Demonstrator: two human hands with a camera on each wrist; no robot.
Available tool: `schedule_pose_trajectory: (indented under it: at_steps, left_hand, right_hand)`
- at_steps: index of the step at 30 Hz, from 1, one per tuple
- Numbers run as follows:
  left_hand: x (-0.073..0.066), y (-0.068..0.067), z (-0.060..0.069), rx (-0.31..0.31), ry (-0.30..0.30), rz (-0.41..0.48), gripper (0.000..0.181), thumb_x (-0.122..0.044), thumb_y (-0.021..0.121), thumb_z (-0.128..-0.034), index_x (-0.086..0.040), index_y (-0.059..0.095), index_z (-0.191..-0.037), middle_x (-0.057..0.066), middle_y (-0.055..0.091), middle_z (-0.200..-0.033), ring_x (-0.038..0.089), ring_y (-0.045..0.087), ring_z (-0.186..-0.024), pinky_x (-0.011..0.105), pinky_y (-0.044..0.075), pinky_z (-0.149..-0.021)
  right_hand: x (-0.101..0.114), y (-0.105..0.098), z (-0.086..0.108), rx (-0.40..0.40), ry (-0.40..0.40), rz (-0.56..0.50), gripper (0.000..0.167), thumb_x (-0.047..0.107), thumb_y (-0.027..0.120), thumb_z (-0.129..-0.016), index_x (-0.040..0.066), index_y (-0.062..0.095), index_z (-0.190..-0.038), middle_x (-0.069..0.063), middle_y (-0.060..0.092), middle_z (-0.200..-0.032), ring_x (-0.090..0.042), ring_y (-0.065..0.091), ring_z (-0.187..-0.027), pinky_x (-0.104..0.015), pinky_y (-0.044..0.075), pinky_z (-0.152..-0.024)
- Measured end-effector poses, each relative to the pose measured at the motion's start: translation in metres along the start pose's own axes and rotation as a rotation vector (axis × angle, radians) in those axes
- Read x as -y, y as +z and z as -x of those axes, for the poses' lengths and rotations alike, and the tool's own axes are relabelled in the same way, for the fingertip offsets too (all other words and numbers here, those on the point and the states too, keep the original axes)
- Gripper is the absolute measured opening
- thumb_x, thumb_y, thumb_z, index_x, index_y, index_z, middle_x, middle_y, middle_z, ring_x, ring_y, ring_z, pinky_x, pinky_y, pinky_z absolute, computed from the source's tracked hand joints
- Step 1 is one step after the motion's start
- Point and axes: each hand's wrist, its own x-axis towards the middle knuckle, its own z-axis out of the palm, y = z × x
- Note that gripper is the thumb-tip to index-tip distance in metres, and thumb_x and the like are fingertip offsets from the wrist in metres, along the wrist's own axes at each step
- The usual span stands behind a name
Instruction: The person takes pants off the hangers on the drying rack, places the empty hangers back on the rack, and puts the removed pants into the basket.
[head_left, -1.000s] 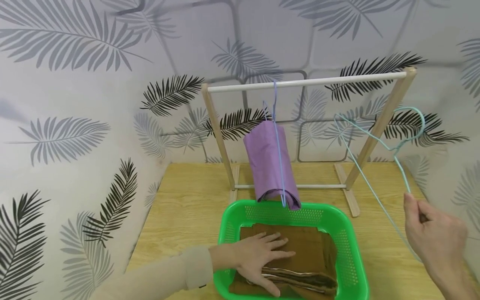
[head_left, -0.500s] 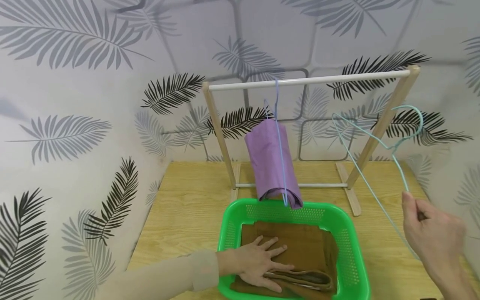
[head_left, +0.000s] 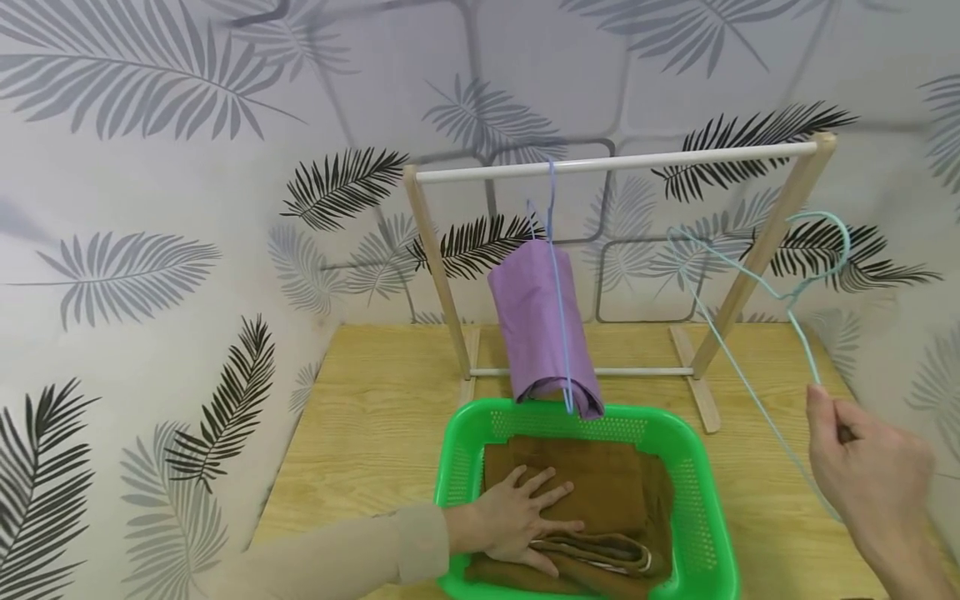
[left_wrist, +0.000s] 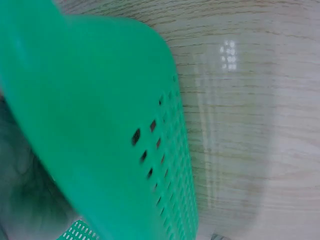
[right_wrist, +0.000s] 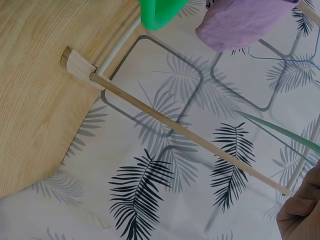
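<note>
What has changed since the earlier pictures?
A loose fold of the brown cloth, beside the left hand, has drawn in: its right end shifted left. Nothing was newly grasped or released. The right hand still holds the turquoise hanger; purple cloth, rack and basket stayed.

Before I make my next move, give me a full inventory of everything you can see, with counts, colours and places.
brown cloth: at least one, exact count unclear; brown; folded inside the basket
mint hanger: one; pale blue-green; in the right hand
green basket: one; green; on the table, before the rack
purple cloth: one; purple; draped over the blue hanger
blue hanger: one; pale blue; hooked on the rack's top bar
rack: one; wood-coloured posts, white bars; on the table
table: one; light wood; beneath rack and basket
wall covering: leaf print, grey and black on pale; around the table
sleeve: one; pale; left arm
left hand: one; spread over the brown cloth
right hand: one; holding the mint hanger
</note>
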Motion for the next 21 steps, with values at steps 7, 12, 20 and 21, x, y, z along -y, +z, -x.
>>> schedule_pose_trajectory:
  at_steps: [7,12,20,21]
  left_hand:
    - [0.002,-0.004,0.0,-0.005,0.02,0.094,0.083,-0.088,0.012,-0.0949,-0.049,-0.008,-0.166,-0.01,0.005,-0.18,0.022,0.013,-0.168,0.046,0.034,-0.13]
    - [0.006,-0.01,0.001,-0.058,0.062,0.256,0.1,-0.088,0.029,-0.0945,-0.033,-0.009,-0.169,-0.003,0.012,-0.179,0.027,0.018,-0.167,0.051,0.034,-0.129]
    - [0.004,-0.038,-0.003,-0.166,0.165,0.262,0.101,-0.084,0.035,-0.0971,-0.029,-0.007,-0.17,0.003,0.012,-0.18,0.029,0.013,-0.168,0.05,0.029,-0.132]
    - [0.003,-0.041,-0.005,-0.181,0.179,0.248,0.1,-0.083,0.035,-0.0976,-0.028,-0.006,-0.17,0.004,0.012,-0.18,0.029,0.013,-0.168,0.05,0.029,-0.132]
  right_hand:
    - [0.001,0.002,-0.002,-0.011,-0.021,0.004,0.066,0.035,0.052,-0.106,0.018,0.033,-0.045,0.001,0.033,-0.035,0.015,0.01,-0.042,-0.017,0.01,-0.039]
    - [0.003,0.003,-0.001,-0.033,-0.021,-0.008,0.066,0.034,0.054,-0.105,0.018,0.033,-0.045,0.0,0.033,-0.034,0.016,0.009,-0.044,-0.017,0.009,-0.039]
    - [0.023,-0.005,-0.009,-0.011,-0.028,-0.015,0.066,0.025,0.052,-0.105,0.014,0.03,-0.044,-0.002,0.029,-0.033,0.01,0.01,-0.038,-0.014,0.007,-0.038]
    - [0.026,-0.006,-0.01,-0.017,-0.024,-0.021,0.065,0.023,0.054,-0.104,0.014,0.03,-0.044,-0.002,0.029,-0.033,0.009,0.01,-0.037,-0.014,0.007,-0.038]
